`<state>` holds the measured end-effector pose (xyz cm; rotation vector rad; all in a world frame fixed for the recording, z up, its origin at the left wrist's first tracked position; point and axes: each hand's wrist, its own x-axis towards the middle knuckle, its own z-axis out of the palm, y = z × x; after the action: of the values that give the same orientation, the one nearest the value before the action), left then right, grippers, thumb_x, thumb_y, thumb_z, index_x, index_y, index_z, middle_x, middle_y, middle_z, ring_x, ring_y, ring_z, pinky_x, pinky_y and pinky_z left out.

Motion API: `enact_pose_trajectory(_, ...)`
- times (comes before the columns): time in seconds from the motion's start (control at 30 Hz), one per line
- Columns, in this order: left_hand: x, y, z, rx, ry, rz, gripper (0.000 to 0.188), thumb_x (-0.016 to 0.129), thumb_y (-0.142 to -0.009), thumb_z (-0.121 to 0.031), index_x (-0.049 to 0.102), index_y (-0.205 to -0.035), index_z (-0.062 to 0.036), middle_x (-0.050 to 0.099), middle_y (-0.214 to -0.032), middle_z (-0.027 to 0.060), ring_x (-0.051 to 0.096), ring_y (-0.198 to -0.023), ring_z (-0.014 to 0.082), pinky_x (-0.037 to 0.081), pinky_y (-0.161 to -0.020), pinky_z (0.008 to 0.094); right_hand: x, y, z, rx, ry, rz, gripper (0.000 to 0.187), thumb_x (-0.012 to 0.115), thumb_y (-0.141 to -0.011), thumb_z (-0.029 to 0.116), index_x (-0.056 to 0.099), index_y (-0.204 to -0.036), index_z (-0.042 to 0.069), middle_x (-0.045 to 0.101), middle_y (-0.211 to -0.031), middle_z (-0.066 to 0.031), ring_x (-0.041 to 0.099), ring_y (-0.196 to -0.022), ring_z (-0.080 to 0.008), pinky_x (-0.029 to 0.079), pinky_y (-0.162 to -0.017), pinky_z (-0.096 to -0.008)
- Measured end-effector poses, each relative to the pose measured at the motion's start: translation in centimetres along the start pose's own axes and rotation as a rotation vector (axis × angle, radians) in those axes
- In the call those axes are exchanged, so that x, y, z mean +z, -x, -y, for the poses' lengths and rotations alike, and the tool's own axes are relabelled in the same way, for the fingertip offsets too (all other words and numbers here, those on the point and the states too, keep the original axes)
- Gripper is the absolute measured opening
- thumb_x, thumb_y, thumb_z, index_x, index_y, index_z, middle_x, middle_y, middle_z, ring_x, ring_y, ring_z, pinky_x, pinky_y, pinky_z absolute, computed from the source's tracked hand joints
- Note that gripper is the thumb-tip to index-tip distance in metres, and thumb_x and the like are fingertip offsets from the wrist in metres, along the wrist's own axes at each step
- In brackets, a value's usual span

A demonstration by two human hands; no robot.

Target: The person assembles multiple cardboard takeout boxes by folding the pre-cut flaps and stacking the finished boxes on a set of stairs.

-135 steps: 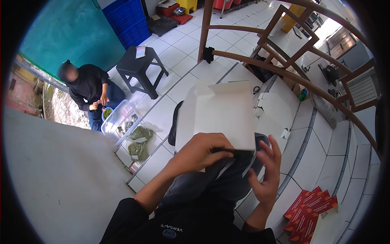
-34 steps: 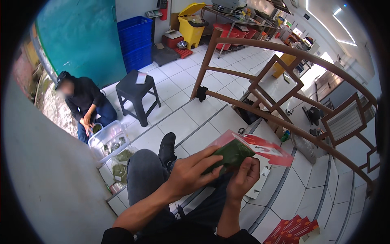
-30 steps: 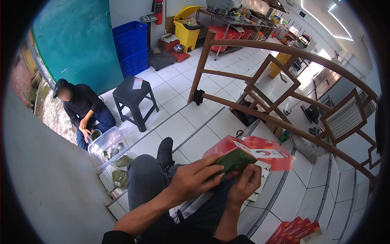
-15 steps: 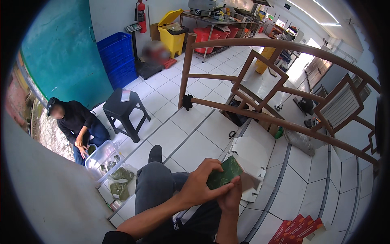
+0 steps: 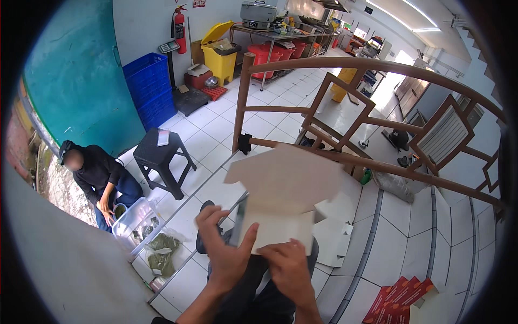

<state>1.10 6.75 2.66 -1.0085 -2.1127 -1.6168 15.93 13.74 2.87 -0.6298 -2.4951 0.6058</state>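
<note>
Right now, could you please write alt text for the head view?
Both hands, left hand and right hand, hold up a flat, unfolded pale cardboard box blank above white-tiled steps. Another person crouches by a clear tub at left, near a black stool.

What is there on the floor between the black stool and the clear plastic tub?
In the head view, only bare white tile floor lies between the black stool and the clear plastic tub.

a stool stands left of the railing, a crouching person left of it beside a tub, flat cartons on the steps at right.
</note>
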Motion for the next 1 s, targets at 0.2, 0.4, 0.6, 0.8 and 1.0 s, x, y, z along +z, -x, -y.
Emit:
enact_pose_trajectory(0.2,-3.4,-1.7,-1.9,-0.165,0.286,0.516,0.040,0.083,-0.080,-0.029,0.063,-0.097,0.0013,0.067,-0.087,0.0125,0.069,-0.077,0.0282,0.055,-0.073,0.0383,2.0,0.7,3.3,-0.224,0.182,0.421,0.033,0.060,-0.081,0.010,0.065,-0.114,0.010,0.065,-0.106,-0.0077,0.060,-0.104,-0.0271,0.039,-0.097,-0.0477)
enact_pose_trajectory(0.4,-3.0,-0.8,-0.6,-0.393,-0.025,0.840,0.055,0.074,-0.087,-0.037,0.053,-0.113,0.0067,0.069,-0.095,0.0232,0.071,-0.089,0.0328,0.055,-0.079,0.0399,3.0,1.6,6.1,-0.334,0.134,0.535,0.021,0.057,-0.089,0.015,0.068,-0.105,0.006,0.067,-0.108,-0.0122,0.059,-0.108,-0.0305,0.040,-0.098,-0.0494)
enact_pose_trajectory(0.6,-3.8,1.5,1.7,-0.553,0.530,0.810,0.052,0.066,-0.089,-0.012,0.042,-0.132,0.0037,0.060,-0.115,0.0241,0.065,-0.107,0.0307,0.054,-0.088,0.0416,-1.9,0.3,4.9,-0.041,-0.571,0.513,0.022,0.070,-0.091,0.016,0.068,-0.108,0.003,0.069,-0.102,-0.0115,0.066,-0.101,-0.0259,0.052,-0.085,-0.0342)
enact_pose_trajectory(0.8,-3.3,0.9,1.1,-0.331,0.552,0.729,0.026,0.067,-0.090,-0.007,0.057,-0.113,0.0012,0.065,-0.107,0.0135,0.067,-0.096,0.0243,0.056,-0.079,0.0352,-1.1,-1.9,2.9,0.217,-0.457,-0.352,0.032,0.077,-0.084,0.010,0.065,-0.112,0.000,0.065,-0.102,-0.0131,0.067,-0.082,-0.0200,0.054,-0.073,-0.0300)
enact_pose_trajectory(1.0,-2.4,0.5,0.0,-0.534,0.618,0.832,0.013,0.065,-0.095,-0.008,0.065,-0.103,0.0020,0.069,-0.093,0.0077,0.068,-0.086,0.0157,0.056,-0.073,0.0293,-0.9,-1.7,2.3,0.159,-0.280,-0.280,0.040,0.080,-0.083,0.015,0.064,-0.117,0.000,0.065,-0.103,-0.0125,0.067,-0.086,-0.0199,0.054,-0.076,-0.0291)
